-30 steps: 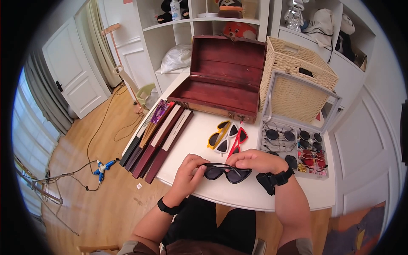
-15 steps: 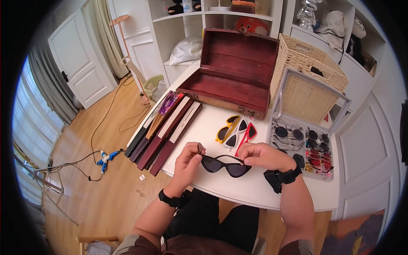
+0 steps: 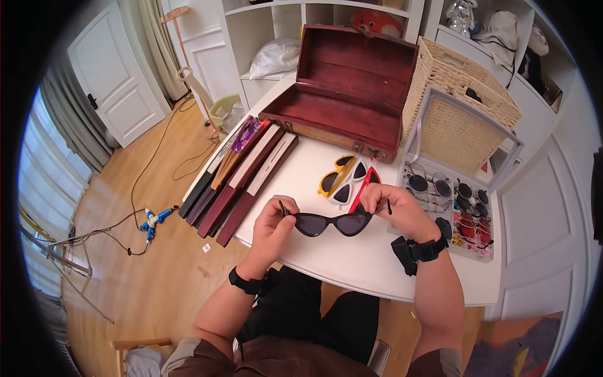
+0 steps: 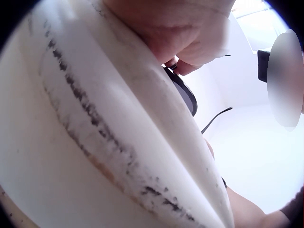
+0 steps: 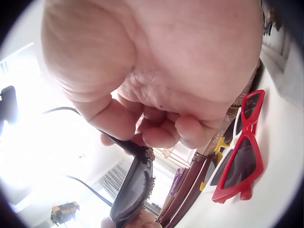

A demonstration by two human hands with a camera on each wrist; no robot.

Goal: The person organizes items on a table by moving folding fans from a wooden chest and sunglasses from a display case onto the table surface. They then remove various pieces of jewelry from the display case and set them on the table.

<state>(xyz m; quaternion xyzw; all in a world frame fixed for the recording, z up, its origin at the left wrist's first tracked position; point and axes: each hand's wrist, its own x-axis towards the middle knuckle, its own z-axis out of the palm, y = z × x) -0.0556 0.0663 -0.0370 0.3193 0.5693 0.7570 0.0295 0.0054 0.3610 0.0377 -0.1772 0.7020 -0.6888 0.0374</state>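
Observation:
A pair of black cat-eye sunglasses [image 3: 312,225] is held over the table's near edge, with both temples unfolded toward the person. The left hand [image 3: 271,231] pinches it at one hinge corner. At the opposite corner the right hand [image 3: 402,210] holds it between thumb and fingers; in the right wrist view, the fingers [image 5: 116,121] grip the frame by the hinge. One dark lens [image 4: 186,97] shows below the left hand in the left wrist view. Just beyond lie red sunglasses [image 5: 251,156], white sunglasses [image 3: 342,193] and yellow sunglasses [image 3: 328,183], partly overlapping.
An open dark red trunk [image 3: 352,113] stands at the table's back. Several long fan boxes [image 3: 251,182] lie left. At right, a lidded display case [image 3: 488,250] holds several glasses, before a woven basket [image 3: 433,69]. The white table [image 3: 352,270] has a curved near edge.
The black sunglasses have turned level and their temples have swung out from across the lenses. The right hand has shifted up and outward along the frame. The head view has tilted slightly.

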